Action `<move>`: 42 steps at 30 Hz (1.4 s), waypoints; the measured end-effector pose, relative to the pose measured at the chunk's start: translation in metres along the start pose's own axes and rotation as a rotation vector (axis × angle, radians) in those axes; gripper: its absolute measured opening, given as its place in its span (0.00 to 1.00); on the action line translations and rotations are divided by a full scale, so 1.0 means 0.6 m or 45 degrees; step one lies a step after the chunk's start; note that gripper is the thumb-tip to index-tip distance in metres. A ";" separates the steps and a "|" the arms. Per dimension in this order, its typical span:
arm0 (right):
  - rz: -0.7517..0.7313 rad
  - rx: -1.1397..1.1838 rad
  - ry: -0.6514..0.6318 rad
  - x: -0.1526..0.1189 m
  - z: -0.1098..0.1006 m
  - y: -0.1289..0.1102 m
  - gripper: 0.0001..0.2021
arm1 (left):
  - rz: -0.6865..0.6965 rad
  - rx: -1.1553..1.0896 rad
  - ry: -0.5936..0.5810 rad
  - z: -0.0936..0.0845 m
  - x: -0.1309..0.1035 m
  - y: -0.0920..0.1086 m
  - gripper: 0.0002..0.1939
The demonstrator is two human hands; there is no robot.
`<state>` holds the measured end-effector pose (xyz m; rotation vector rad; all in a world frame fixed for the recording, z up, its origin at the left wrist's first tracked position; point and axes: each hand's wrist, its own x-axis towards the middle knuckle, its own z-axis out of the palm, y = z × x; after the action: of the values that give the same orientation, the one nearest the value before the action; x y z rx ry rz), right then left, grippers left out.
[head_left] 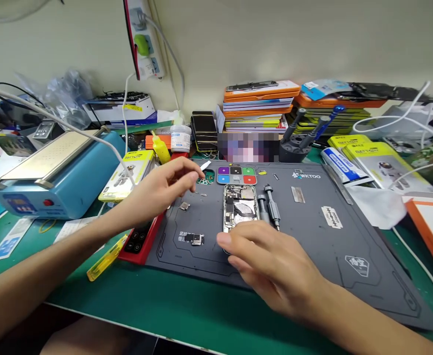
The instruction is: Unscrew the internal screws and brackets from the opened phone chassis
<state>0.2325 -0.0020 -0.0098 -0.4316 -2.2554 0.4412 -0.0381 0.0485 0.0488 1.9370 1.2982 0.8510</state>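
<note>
My left hand [168, 185] hovers over the left side of the dark grey work mat with its fingers loosely bent and apart; I see nothing in it. Just past its fingertips are a green circuit board [208, 177] and a white strip [204, 165]. A phone with its insides exposed [241, 204] lies mid-mat. Over its near end, my right hand [275, 261] hides part of it, thumb and index finger apart, seemingly holding nothing. Two screwdrivers [273, 209] lie right of the phone. A small black-and-silver part [195, 239] and a metal piece [184, 206] lie to its left.
A coloured magnetic-looking tray [236, 175] sits beyond the phone. Left are a red-framed device [138, 241], a yellow cutter-like tool [107, 259] and a blue heating machine [64, 182]. Behind stand stacked boxes [258, 106] and a tool holder [295, 148]. A metal blade [338, 182] lies right.
</note>
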 end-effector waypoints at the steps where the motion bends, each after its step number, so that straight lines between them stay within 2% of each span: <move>1: 0.008 -0.007 -0.005 -0.001 0.000 -0.001 0.34 | 0.035 0.127 -0.045 -0.011 -0.002 -0.001 0.09; 5: 0.101 0.009 0.001 -0.003 -0.003 -0.001 0.35 | 0.158 0.467 -0.242 -0.041 -0.015 -0.027 0.10; 9: 0.323 0.060 0.085 -0.002 -0.007 -0.001 0.31 | 0.256 0.618 -0.384 -0.054 -0.024 -0.064 0.12; 14: 0.549 0.126 0.154 -0.003 -0.009 -0.007 0.28 | 0.335 0.690 -0.415 -0.055 -0.024 -0.076 0.12; 21: 0.757 0.323 0.327 0.002 -0.011 -0.007 0.27 | 0.275 0.684 -0.332 -0.044 -0.019 -0.079 0.09; 25: 0.840 0.419 0.390 0.007 -0.013 -0.001 0.26 | 0.211 0.574 -0.287 -0.041 -0.017 -0.069 0.08; 30: 0.858 0.510 0.445 0.007 -0.014 0.000 0.27 | 0.113 0.400 -0.267 -0.038 -0.014 -0.029 0.11; 34: 0.865 0.559 0.487 0.008 -0.014 0.001 0.27 | 0.171 0.330 -0.527 -0.018 -0.010 0.003 0.09; 36: 0.873 0.576 0.493 0.009 -0.014 0.002 0.27 | 0.217 0.366 -0.607 -0.001 -0.012 0.011 0.09; 42: 0.881 0.542 0.460 0.007 -0.014 0.002 0.27 | 0.314 0.614 -0.488 0.037 -0.027 0.007 0.10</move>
<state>0.2363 0.0026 -0.0024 -0.9743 -1.5595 1.0731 -0.0228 0.0282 0.0366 2.5239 1.1116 0.2533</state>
